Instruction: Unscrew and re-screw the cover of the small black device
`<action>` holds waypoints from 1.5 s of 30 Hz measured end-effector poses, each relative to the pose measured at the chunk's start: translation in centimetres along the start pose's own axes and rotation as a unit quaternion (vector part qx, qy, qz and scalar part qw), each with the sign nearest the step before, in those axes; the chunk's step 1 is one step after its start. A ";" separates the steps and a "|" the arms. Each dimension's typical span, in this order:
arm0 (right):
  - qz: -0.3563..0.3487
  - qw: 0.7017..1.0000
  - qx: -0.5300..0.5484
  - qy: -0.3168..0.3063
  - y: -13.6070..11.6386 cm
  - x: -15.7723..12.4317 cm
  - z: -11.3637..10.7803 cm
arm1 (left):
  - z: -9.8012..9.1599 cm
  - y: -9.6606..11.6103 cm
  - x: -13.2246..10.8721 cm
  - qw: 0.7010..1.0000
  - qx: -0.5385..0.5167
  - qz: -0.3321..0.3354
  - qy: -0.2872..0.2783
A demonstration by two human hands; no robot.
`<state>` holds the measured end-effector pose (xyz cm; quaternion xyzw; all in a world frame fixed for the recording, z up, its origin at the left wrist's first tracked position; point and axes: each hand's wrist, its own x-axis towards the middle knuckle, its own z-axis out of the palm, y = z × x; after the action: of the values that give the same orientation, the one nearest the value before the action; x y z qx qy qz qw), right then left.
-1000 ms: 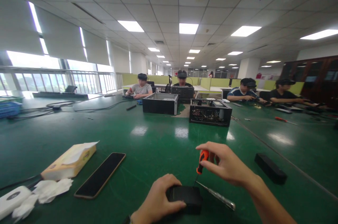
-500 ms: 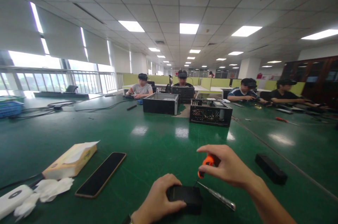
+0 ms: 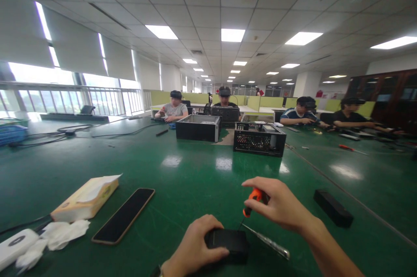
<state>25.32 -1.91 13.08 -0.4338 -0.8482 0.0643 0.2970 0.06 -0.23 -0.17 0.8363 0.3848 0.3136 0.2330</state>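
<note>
My left hand [image 3: 199, 244] is wrapped around the left end of a small black box [image 3: 232, 242] lying on the green table. In my right hand [image 3: 279, 203] is a screwdriver [image 3: 255, 195] with an orange and black handle, held with thumb and fingers curled about it. Its thin shaft points down at the box's right far corner. Whether the tip touches the box, I cannot tell. Just right of the box lies a slim screwdriver with a clear handle [image 3: 272, 245], under my right hand.
To the right sits another black box [image 3: 332, 208]. A phone [image 3: 124, 216], a tissue pack [image 3: 86, 198], crumpled tissues [image 3: 65, 234] and a white device [image 3: 18, 246] lie left. Two computer cases [image 3: 197, 130] [image 3: 259, 140] stand ahead. Several people sit at the far side.
My right thumb and the orange screwdriver handle have shifted slightly. My left hand and the black box stay in place.
</note>
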 end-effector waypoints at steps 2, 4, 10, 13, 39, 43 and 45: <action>-0.013 1.000 0.019 -0.010 -0.1 0.0 0.0 | 0.0 0.0 0.0 1.000 0.000 0.001 0.002; -0.012 1.000 0.023 -0.016 -0.2 0.0 0.0 | 0.0 -0.1 0.0 1.000 0.001 0.001 0.002; 0.002 1.000 -0.014 -0.006 -0.4 -0.2 0.1 | 0.0 0.0 0.0 1.000 0.000 -0.002 0.001; -0.015 1.000 0.009 -0.016 -0.4 -0.1 0.1 | -0.1 0.1 0.0 1.000 -0.002 -0.005 0.001; 0.024 0.999 -0.029 -0.020 -0.3 -0.4 -0.3 | 0.1 -0.2 0.0 1.000 -0.006 -0.006 -0.001; -0.002 1.000 -0.002 -0.015 -0.3 -0.4 -0.3 | 0.1 -0.2 -0.1 1.000 -0.005 -0.002 0.001; -0.014 1.000 0.016 -0.022 -0.4 -0.4 -0.3 | 0.1 -0.2 -0.1 1.000 -0.005 -0.003 0.000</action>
<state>25.39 -2.48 13.29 -0.4151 -0.8596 0.0835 0.2861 0.02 -0.22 -0.41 0.8340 0.3854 0.3149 0.2382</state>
